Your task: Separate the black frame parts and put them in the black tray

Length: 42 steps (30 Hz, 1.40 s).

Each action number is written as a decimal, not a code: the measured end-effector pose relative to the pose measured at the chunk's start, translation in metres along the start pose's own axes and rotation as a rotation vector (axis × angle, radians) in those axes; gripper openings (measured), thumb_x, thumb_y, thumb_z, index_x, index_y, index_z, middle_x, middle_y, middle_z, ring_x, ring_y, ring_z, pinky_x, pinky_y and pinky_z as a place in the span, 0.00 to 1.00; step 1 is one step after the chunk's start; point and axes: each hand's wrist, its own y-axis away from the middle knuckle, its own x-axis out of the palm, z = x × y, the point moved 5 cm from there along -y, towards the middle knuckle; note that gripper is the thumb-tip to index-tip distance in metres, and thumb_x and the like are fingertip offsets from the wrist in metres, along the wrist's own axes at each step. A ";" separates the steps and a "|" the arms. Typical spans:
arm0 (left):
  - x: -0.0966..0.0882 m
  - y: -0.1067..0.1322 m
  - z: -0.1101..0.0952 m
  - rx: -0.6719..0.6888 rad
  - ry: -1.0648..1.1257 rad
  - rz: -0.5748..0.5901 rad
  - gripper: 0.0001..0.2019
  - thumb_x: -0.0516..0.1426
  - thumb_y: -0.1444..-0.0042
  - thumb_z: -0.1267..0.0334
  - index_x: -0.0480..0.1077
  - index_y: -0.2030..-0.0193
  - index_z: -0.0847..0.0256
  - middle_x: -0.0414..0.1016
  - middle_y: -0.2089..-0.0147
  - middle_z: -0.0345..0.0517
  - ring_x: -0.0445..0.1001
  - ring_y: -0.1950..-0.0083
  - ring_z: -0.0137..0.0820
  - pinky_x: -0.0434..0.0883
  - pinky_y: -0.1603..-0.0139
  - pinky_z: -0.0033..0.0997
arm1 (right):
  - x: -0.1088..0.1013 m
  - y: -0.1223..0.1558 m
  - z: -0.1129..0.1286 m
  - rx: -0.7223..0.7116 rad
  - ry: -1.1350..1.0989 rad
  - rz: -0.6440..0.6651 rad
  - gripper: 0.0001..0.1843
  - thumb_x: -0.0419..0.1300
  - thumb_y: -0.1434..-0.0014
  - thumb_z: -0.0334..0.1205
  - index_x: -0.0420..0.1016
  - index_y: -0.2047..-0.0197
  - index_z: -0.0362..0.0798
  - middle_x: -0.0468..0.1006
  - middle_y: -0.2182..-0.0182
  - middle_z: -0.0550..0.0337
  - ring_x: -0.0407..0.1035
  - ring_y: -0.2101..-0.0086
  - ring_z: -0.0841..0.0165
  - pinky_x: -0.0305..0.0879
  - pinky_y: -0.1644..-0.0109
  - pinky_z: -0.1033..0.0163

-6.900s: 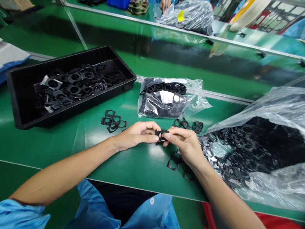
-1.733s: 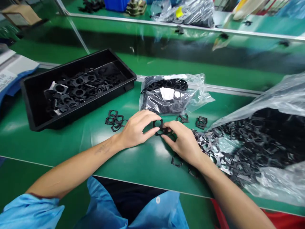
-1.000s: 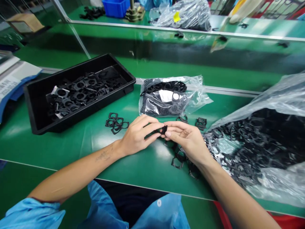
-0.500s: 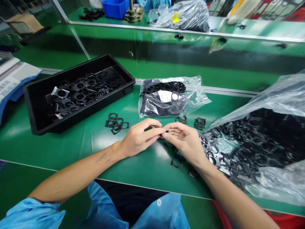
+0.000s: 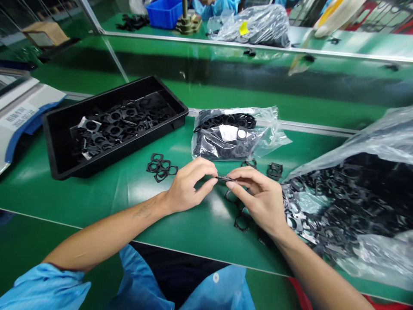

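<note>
My left hand (image 5: 189,186) and my right hand (image 5: 258,196) meet over the green table (image 5: 106,189), both pinching one small black plastic frame part (image 5: 223,178) held edge-on between the fingertips. Loose black frame parts (image 5: 242,220) lie under and beside my right hand. A small cluster of the same black frames (image 5: 160,166) lies to the left of my left hand.
A black tray (image 5: 56,142) with several black parts stands at the left. A small clear bag of black rings (image 5: 232,133) lies behind my hands. A large open plastic bag of parts (image 5: 364,189) fills the right. A blue bin (image 5: 164,12) and another bag (image 5: 258,23) sit on the far table.
Both hands have stayed together at the table's middle, turning the black part from face-up to edge-on. The view has shifted slightly, so the tray sits more to the right.
</note>
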 end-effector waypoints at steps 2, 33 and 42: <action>0.000 0.000 0.000 -0.007 0.007 0.008 0.02 0.57 0.36 0.70 0.70 0.59 0.60 0.77 0.63 0.46 0.76 0.59 0.31 0.76 0.56 0.34 | -0.001 0.000 -0.001 0.013 -0.011 -0.020 0.13 0.73 0.45 0.48 0.78 0.63 0.50 0.80 0.63 0.57 0.78 0.63 0.65 0.80 0.51 0.57; 0.001 0.002 0.001 -0.043 0.049 -0.011 0.02 0.56 0.33 0.69 0.70 0.56 0.61 0.76 0.64 0.43 0.76 0.62 0.28 0.75 0.58 0.30 | 0.000 -0.004 -0.008 0.137 -0.224 0.001 0.14 0.77 0.51 0.46 0.77 0.70 0.49 0.76 0.68 0.61 0.73 0.71 0.70 0.75 0.67 0.63; 0.002 0.005 -0.004 0.091 -0.071 -0.008 0.09 0.56 0.37 0.75 0.75 0.57 0.58 0.77 0.55 0.47 0.78 0.57 0.29 0.77 0.54 0.32 | 0.002 -0.006 -0.016 0.356 -0.343 0.055 0.15 0.77 0.54 0.44 0.77 0.71 0.48 0.75 0.78 0.67 0.75 0.78 0.71 0.74 0.70 0.66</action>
